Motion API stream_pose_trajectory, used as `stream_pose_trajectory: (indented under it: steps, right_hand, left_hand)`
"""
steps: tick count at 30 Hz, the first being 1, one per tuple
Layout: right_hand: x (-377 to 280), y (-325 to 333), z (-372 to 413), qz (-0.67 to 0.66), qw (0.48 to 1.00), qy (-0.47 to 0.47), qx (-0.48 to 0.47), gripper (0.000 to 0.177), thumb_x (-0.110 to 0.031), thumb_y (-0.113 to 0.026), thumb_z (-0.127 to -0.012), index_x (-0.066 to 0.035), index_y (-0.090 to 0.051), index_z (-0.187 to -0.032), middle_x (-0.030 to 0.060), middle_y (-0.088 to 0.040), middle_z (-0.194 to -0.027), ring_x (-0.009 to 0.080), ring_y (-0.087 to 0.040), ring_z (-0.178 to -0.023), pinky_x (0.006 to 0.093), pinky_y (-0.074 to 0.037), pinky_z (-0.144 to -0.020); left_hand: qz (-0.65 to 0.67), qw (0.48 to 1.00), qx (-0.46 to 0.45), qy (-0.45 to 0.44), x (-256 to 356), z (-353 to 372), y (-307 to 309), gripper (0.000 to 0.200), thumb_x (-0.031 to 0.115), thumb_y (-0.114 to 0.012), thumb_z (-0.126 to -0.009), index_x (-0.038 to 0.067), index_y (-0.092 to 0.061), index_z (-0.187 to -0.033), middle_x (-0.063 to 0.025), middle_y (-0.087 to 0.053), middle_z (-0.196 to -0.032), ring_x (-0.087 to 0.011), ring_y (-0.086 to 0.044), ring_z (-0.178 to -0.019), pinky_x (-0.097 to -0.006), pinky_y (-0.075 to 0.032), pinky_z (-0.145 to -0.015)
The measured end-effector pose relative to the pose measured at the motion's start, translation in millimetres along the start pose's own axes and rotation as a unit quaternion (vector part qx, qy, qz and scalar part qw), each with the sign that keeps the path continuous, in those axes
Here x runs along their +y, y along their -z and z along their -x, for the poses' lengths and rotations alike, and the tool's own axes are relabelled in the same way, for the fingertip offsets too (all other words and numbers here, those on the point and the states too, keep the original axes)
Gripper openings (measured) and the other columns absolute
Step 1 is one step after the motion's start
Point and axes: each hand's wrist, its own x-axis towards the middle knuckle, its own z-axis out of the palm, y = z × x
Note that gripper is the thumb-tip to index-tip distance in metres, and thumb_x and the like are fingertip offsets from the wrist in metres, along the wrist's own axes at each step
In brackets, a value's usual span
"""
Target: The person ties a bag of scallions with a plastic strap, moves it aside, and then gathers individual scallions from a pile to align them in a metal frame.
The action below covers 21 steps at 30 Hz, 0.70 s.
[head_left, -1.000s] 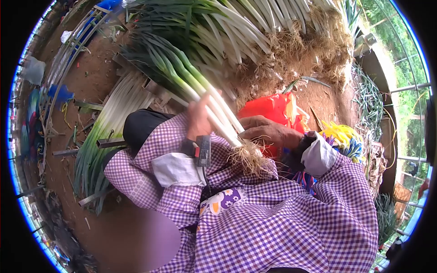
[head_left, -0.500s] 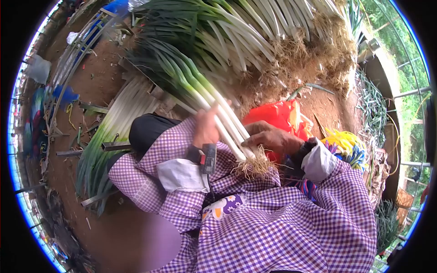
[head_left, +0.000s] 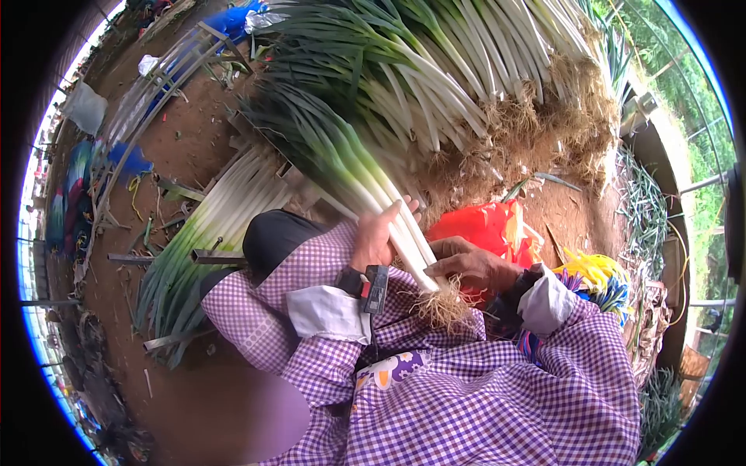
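A small bunch of long green onions (head_left: 384, 203) lies slantwise across my lap, dark leaves toward the upper left and pale roots (head_left: 445, 305) toward me. My left hand (head_left: 376, 239) is curled around the white stalks from beneath, some fingertips showing on their far side. Near the root end, my right hand (head_left: 472, 266) grips the stalks with bent fingers; part of its grip is hidden. A wristband with a black device (head_left: 374, 289) sits at my left wrist.
A large heap of green onions (head_left: 497, 54) lies ahead, roots toward me. More green onions (head_left: 210, 225) rest on a low metal frame (head_left: 217, 256) at left. At right are a red plastic bag (head_left: 493, 231) and yellow and blue ties (head_left: 594, 272).
The view has shifted, so the surroundings appear farther right. The stalks sit closer together in my hands. My left hand has turned slightly beneath them, and my right hand stays near the roots.
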Motion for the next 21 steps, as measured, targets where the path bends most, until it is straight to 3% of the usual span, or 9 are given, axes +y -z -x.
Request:
stream_pose_trajectory:
  steps: [3, 7, 10, 12, 14, 20, 21]
  right_hand:
    - [-15, -9, 5, 0.043, 0.999, -0.026, 0.017, 0.049, -0.017, -0.071, -0.089, 0.005, -0.059, -0.132, 0.0056, -0.069, -0.112, 0.0120, -0.062, -0.103, 0.0292, -0.048, -0.094]
    - [-7, -20, 10, -0.163, 0.985, -0.051, 0.018, 0.054, -0.020, -0.067, -0.096, 0.003, -0.048, -0.141, 0.0072, -0.066, -0.114, 0.0133, -0.065, -0.099, 0.0263, -0.052, -0.086]
    - [-16, -31, 10, -0.178, 0.980, -0.058, 0.066, 0.046, -0.022, -0.066, -0.098, 0.003, -0.054, -0.134, 0.0071, -0.068, -0.110, 0.0135, -0.066, -0.094, 0.0267, -0.054, -0.080]
    - [-17, -45, 5, -0.126, 0.984, -0.063, 0.113, 0.037, -0.026, -0.067, -0.097, 0.001, -0.061, -0.122, 0.0059, -0.069, -0.095, 0.0144, -0.067, -0.081, 0.0297, -0.054, -0.071]
    - [-24, -45, 5, -0.118, 0.986, -0.075, 0.092, 0.034, -0.026, -0.068, -0.097, -0.001, -0.063, -0.119, 0.0059, -0.069, -0.093, 0.0148, -0.067, -0.079, 0.0305, -0.054, -0.068]
    - [-32, -46, 6, -0.091, 0.991, -0.066, 0.078, 0.029, -0.024, -0.068, -0.096, -0.002, -0.064, -0.115, 0.0046, -0.067, -0.090, 0.0149, -0.065, -0.077, 0.0315, -0.053, -0.071]
    - [-29, -44, 7, -0.089, 0.992, -0.055, 0.064, 0.028, -0.023, -0.067, -0.096, -0.002, -0.064, -0.114, 0.0044, -0.067, -0.090, 0.0144, -0.065, -0.079, 0.0315, -0.052, -0.073]
  left_hand:
    - [-0.015, 1.000, 0.019, -0.001, 1, 2, -1, 0.043, 0.014, -0.064, -0.095, -0.009, -0.056, -0.131, -0.0239, -0.065, -0.124, -0.0357, -0.065, -0.111, -0.0464, -0.056, -0.095]
    - [-0.006, 0.999, 0.041, -0.016, -2, 0, 0, 0.037, 0.006, -0.064, -0.092, -0.011, -0.059, -0.124, -0.0224, -0.068, -0.116, -0.0331, -0.068, -0.103, -0.0441, -0.056, -0.094]
    - [0.022, 0.999, 0.017, -0.044, -8, -5, 1, 0.034, 0.002, -0.063, -0.091, -0.012, -0.058, -0.122, -0.0218, -0.068, -0.113, -0.0322, -0.069, -0.103, -0.0430, -0.057, -0.095]
    - [0.056, 0.997, -0.010, -0.050, -13, -8, 5, 0.036, 0.000, -0.061, -0.090, -0.012, -0.055, -0.124, -0.0209, -0.068, -0.113, -0.0318, -0.069, -0.103, -0.0422, -0.057, -0.097]
    - [0.067, 0.997, -0.001, -0.050, -11, -3, 1, 0.037, -0.001, -0.060, -0.091, -0.011, -0.054, -0.126, -0.0211, -0.067, -0.116, -0.0318, -0.069, -0.105, -0.0426, -0.057, -0.096]
    - [0.027, 0.999, 0.015, -0.024, -12, -8, 8, 0.036, 0.000, -0.059, -0.094, -0.008, -0.053, -0.128, -0.0192, -0.067, -0.119, -0.0303, -0.068, -0.108, -0.0442, -0.058, -0.095]
    - [0.031, 0.998, 0.021, -0.054, -12, -5, 3, 0.034, 0.002, -0.060, -0.094, -0.008, -0.054, -0.126, -0.0186, -0.066, -0.119, -0.0298, -0.067, -0.109, -0.0444, -0.058, -0.096]
